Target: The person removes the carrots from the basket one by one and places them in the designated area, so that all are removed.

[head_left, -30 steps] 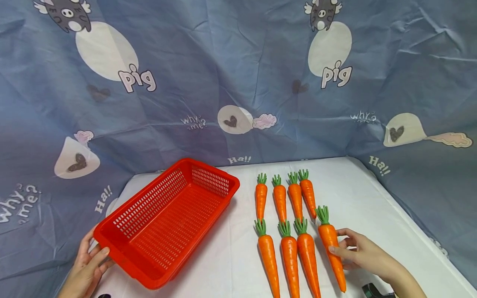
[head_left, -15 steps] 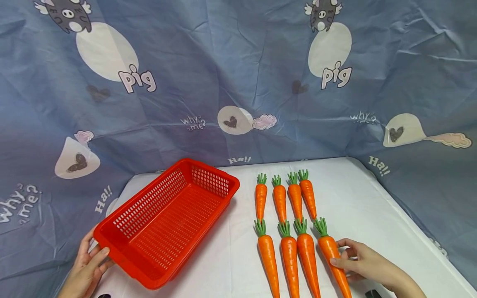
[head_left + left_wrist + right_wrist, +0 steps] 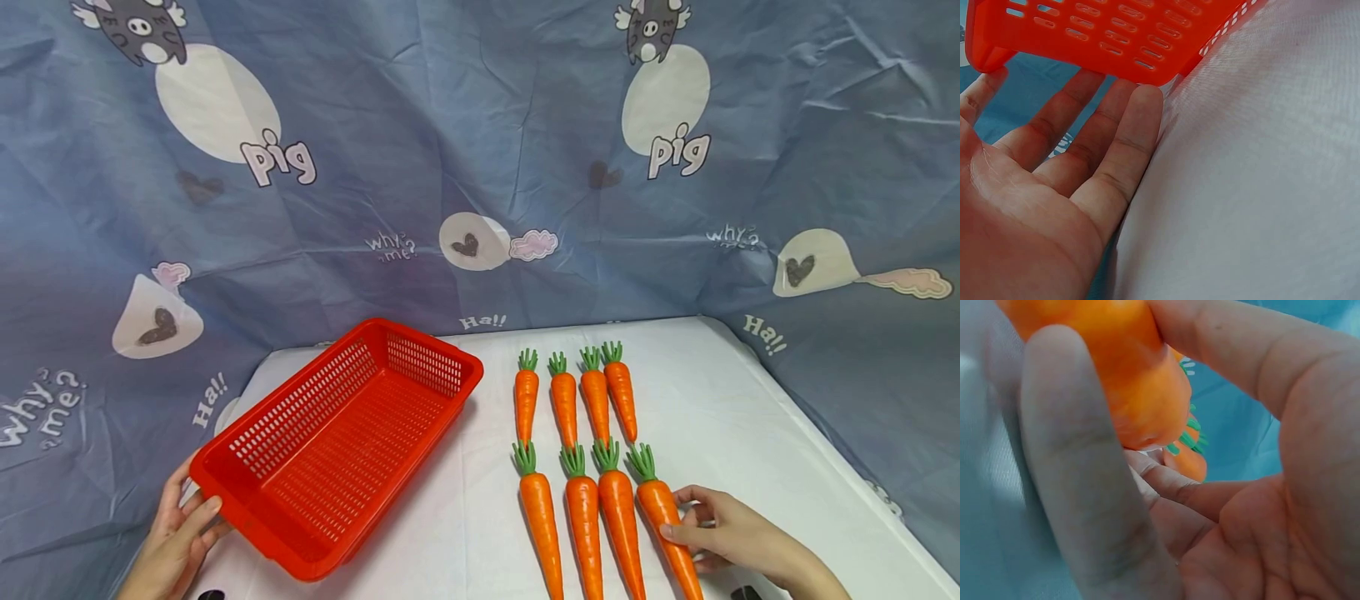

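Observation:
My left hand (image 3: 176, 533) grips the near left end of a red plastic basket (image 3: 258, 533), thumb on the rim and fingers below it. In the left wrist view its fingertips touch the basket's slotted wall (image 3: 1094, 31) low down. A large orange carrot (image 3: 662, 515) with a green top is pinched between the thumb and fingers of my right hand (image 3: 727, 533). This carrot lies at the right end of the near row, beside another large carrot (image 3: 621, 525). Close up in the right wrist view, thumb and fingers flank the carrot (image 3: 1144, 381).
Smaller carrots (image 3: 564, 404) form a far row behind the larger ones, tips pointing nearer. All lie on a white cloth (image 3: 712, 408). Behind hangs a blue printed curtain (image 3: 525, 150). Small dark objects (image 3: 746, 593) show at the bottom edge near each wrist.
My right hand has drawn its carrot nearer, then slightly left, so it lines up with the near row. The left hand and the basket have stayed put.

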The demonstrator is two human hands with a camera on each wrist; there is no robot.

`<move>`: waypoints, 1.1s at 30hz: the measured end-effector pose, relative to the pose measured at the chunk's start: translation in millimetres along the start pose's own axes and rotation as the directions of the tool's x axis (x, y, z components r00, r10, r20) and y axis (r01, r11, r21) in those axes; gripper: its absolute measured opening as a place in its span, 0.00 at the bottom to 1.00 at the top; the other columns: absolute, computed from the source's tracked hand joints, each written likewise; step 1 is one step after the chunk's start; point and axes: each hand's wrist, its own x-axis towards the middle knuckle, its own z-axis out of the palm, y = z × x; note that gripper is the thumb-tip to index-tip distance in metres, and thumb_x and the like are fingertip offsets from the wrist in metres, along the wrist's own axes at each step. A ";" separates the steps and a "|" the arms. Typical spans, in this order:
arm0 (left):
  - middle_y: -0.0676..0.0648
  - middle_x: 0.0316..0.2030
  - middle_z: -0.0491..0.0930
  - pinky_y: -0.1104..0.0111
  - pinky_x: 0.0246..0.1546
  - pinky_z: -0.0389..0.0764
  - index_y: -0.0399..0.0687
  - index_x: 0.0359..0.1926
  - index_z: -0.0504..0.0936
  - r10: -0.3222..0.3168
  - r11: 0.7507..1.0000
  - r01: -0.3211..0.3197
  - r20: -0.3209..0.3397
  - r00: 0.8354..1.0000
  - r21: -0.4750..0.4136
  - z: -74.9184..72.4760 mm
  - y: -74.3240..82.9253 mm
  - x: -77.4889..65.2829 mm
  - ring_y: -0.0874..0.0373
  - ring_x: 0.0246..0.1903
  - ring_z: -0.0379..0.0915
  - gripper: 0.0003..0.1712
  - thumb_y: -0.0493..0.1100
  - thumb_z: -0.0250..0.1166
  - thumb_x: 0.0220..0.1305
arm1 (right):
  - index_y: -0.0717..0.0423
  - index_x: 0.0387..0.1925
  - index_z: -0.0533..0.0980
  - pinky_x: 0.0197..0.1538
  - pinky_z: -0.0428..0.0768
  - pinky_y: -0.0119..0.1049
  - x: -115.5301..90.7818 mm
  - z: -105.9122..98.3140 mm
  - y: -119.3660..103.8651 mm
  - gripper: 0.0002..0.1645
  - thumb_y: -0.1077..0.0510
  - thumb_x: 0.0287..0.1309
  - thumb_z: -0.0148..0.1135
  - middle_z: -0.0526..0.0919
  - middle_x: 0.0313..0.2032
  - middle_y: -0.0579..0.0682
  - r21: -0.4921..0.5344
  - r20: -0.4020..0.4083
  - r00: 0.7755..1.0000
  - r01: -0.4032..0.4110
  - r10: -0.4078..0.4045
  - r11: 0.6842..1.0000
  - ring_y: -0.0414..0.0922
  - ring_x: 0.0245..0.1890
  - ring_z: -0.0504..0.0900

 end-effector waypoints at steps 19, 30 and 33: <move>0.71 0.55 0.82 0.68 0.42 0.90 0.78 0.76 0.53 -0.019 1.000 0.019 -0.013 1.000 0.003 0.5 2.5 0.4 0.70 0.48 0.84 0.37 0.34 0.52 0.83 | 0.72 0.70 0.63 0.33 0.80 0.34 7.7 -2.2 -2.2 0.46 0.43 0.70 0.71 0.78 0.31 0.48 -0.034 -0.019 0.999 0.046 -0.047 0.998 0.43 0.30 0.78; 0.67 0.59 0.82 0.66 0.42 0.90 0.70 0.80 0.51 0.061 0.998 -0.061 0.046 0.997 0.000 2.3 4.9 -1.9 0.68 0.51 0.85 0.39 0.30 0.49 0.83 | 0.72 0.71 0.62 0.35 0.83 0.35 8.1 -1.5 -5.3 0.49 0.40 0.70 0.70 0.80 0.34 0.49 -0.060 -0.030 0.999 0.023 -0.025 0.998 0.44 0.33 0.80; 0.67 0.60 0.81 0.67 0.42 0.90 0.69 0.81 0.49 0.072 0.997 -0.073 0.052 0.996 0.015 3.2 8.5 -2.2 0.68 0.51 0.84 0.40 0.29 0.50 0.83 | 0.72 0.71 0.62 0.36 0.84 0.36 7.3 -2.5 -5.7 0.48 0.40 0.70 0.70 0.80 0.34 0.50 -0.061 -0.034 0.999 0.037 -0.039 0.997 0.45 0.34 0.81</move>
